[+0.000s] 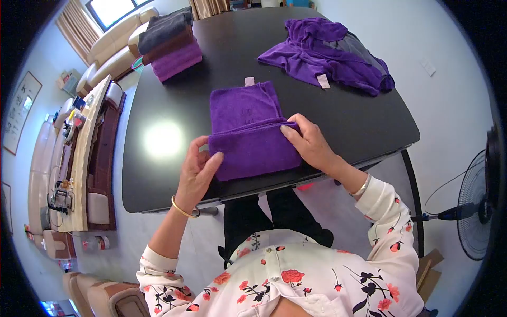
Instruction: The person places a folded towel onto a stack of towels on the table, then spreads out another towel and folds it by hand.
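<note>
A purple towel lies partly folded at the front edge of the dark table, its near part doubled over the far part. A pale tag sticks out at its far edge. My left hand pinches the left end of the fold between thumb and fingers. At the right end, my right hand holds the fold's upper corner, thumb on top and fingers behind.
On the dark table, a stack of folded towels stands at the back left. A loose heap of purple and grey cloths lies at the back right. A black fan stands right of the table.
</note>
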A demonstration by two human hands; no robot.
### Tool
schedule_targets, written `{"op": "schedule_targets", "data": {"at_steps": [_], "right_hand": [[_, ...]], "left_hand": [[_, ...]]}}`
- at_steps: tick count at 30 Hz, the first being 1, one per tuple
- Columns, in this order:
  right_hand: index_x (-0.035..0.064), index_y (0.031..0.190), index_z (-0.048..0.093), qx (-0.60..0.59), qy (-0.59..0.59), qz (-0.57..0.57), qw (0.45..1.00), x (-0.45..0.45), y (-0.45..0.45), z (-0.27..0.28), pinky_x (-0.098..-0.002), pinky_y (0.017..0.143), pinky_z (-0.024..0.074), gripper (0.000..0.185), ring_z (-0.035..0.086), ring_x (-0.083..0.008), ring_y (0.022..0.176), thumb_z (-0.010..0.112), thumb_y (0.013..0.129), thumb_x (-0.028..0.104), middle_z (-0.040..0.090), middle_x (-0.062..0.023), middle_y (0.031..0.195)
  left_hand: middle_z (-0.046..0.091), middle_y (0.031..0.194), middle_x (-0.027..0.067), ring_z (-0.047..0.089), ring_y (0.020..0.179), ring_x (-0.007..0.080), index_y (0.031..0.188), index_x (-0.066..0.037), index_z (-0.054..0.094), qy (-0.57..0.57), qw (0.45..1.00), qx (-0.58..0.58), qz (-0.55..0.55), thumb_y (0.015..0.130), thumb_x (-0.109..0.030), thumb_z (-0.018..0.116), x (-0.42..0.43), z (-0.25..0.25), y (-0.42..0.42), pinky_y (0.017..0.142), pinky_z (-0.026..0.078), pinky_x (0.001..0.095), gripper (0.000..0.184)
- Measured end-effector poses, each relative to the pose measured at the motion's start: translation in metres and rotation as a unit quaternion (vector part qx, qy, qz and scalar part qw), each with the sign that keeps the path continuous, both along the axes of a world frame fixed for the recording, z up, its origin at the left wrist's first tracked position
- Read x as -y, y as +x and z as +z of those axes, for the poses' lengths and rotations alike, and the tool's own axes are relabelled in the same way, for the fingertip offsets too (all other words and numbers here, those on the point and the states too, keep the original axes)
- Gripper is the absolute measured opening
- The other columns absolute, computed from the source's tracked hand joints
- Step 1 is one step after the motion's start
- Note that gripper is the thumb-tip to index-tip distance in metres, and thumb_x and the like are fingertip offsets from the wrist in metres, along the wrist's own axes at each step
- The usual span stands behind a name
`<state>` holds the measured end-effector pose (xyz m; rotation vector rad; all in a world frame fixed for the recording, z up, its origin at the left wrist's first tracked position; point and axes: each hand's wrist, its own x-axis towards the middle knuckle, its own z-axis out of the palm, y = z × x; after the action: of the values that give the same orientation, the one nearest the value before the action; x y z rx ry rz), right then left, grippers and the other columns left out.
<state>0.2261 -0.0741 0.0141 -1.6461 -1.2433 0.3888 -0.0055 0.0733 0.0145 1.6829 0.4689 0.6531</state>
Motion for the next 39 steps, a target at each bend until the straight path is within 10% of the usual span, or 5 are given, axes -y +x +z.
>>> {"op": "schedule_targets", "data": {"at_steps": [9,14,16,22,39], "right_hand": [[-0.0012,0.09,0.056,0.012,-0.05,-0.038,0.998,-0.017,0.011,-0.012,-0.0328,0.062,0.0448,0.025,0.055,-0.0159,0.065,0.06,0.091,0.024,0.058,-0.0091,0.069],[0.0009,0.097,0.055,0.111,-0.088,-0.055,0.988,-0.009,0.009,0.007,-0.0342,0.065,0.0469,0.026,0.059,-0.0225,0.07,0.067,0.083,0.02,0.061,-0.013,0.082],[0.0003,0.11,0.052,0.254,0.073,-0.02,0.964,-0.005,0.006,0.019,-0.0427,0.087,0.0468,0.045,0.058,-0.0357,0.1,0.071,0.077,0.025,0.057,-0.0219,0.113],[0.0002,0.136,0.04,0.385,-0.008,0.167,0.908,-0.011,-0.013,-0.002,-0.0493,0.11,0.0262,0.083,0.031,-0.0397,0.134,0.068,0.075,0.05,0.037,-0.024,0.141],[0.0022,0.114,0.055,0.36,0.071,0.159,0.917,0.014,-0.001,-0.014,-0.0447,0.105,0.0353,0.047,0.043,-0.0365,0.125,0.071,0.071,0.014,0.048,-0.0194,0.128]], "left_hand": [[0.059,0.072,0.0043,0.052,0.06,0.0103,0.128,-0.003,0.038,0.137,0.976,-0.154,0.071,0.087,-0.008,0.065,-0.009,0.004,0.006,0.059,0.044,0.0221,0.049],[0.055,0.108,0.0116,0.055,0.092,0.019,0.124,-0.007,0.047,0.424,0.884,-0.134,0.146,0.079,-0.009,0.072,-0.012,0.009,0.009,0.074,0.047,0.0312,0.052],[0.046,0.127,0.0149,0.048,0.115,0.028,0.126,-0.005,0.047,0.43,0.886,-0.111,0.135,0.075,-0.013,0.075,-0.01,0.018,0.011,0.092,0.044,0.0388,0.059],[0.029,0.147,0.0201,0.022,0.139,0.0393,0.141,-0.002,0.032,0.5,0.827,-0.222,-0.13,0.073,-0.06,0.068,-0.004,0.006,0.024,0.113,0.018,0.0514,0.096],[0.049,0.125,0.0175,0.047,0.117,0.0368,0.121,-0.003,0.052,0.566,0.81,-0.148,-0.039,0.068,-0.006,0.067,-0.001,0.005,0.004,0.102,0.04,0.0443,0.055]]}}
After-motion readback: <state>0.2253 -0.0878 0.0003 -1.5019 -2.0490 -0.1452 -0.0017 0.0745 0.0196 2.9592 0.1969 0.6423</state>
